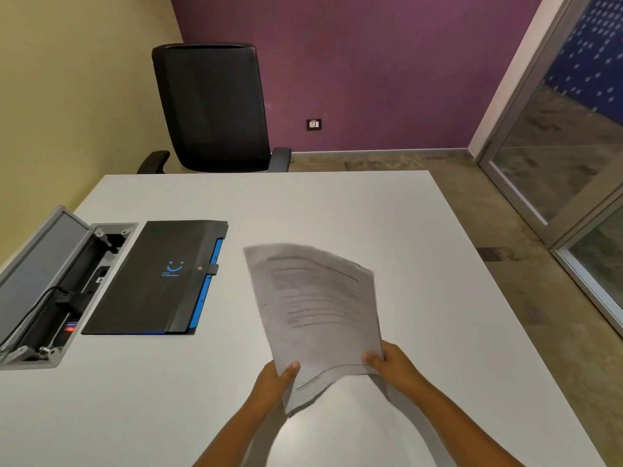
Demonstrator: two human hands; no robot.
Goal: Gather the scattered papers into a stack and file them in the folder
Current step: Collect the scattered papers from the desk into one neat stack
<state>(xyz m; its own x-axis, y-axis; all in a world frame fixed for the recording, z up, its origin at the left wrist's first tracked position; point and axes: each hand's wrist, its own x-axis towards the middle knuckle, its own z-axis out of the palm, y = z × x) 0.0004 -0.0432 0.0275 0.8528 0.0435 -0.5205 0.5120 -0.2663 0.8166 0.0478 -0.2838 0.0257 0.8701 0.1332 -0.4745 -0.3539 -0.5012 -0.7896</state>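
Head view, folder [158, 278] closed, chair [212, 106] behind table [337, 210]

Two hands hold a stack of papers [317, 311] up over a white table [421, 230]. The left hand [274, 379] pinches the bottom left corner, thumb on top. The right hand [392, 364] pinches the bottom right corner. The papers look blurry. A closed black folder [158, 278] with a blue edge lies to the left, well apart from them. A black chair [212, 106] stands behind the table.
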